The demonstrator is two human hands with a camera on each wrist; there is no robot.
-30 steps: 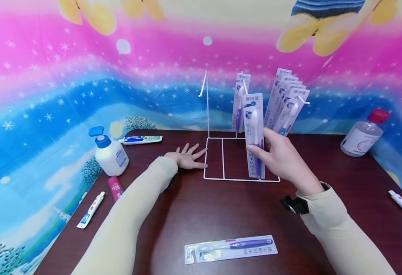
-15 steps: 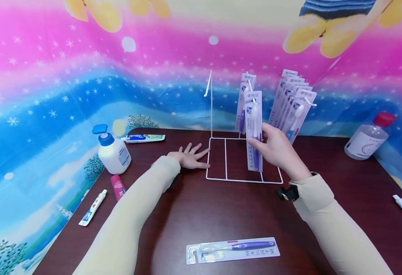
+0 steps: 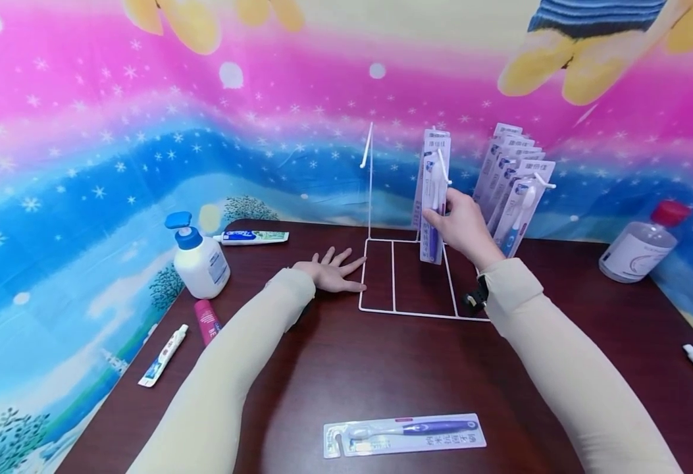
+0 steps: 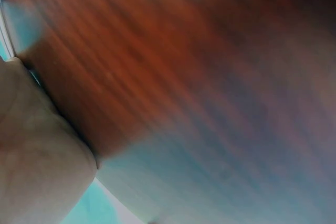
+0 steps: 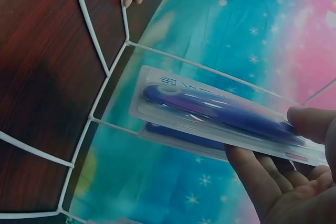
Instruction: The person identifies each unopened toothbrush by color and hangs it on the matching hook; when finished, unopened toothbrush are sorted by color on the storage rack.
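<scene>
My right hand (image 3: 464,224) pinches a packaged toothbrush (image 3: 432,227) with a purple handle. The card stands upright at the middle hook of a white wire rack (image 3: 393,276); the hook's white tip shows in front of the card. Close behind it hangs another purple toothbrush pack (image 5: 184,139), seen in the right wrist view. My left hand (image 3: 331,273) lies spread and flat on the table, fingertips at the rack's left base wire. Nearest me, one more toothbrush pack (image 3: 405,436) lies on the table. The left wrist view is mostly blurred table.
Several toothbrush packs (image 3: 518,204) hang on the rack's right hook; the left hook (image 3: 366,148) holds nothing. Left are a pump bottle (image 3: 201,263), a pink tube (image 3: 206,321) and toothpaste tubes (image 3: 164,355). A red-capped bottle (image 3: 639,247) stands right, a patterned cloth behind.
My right hand has carried the toothbrush pack back, away from me, to the middle hook, whose tip now shows in front of the card. My left hand has stayed by the rack.
</scene>
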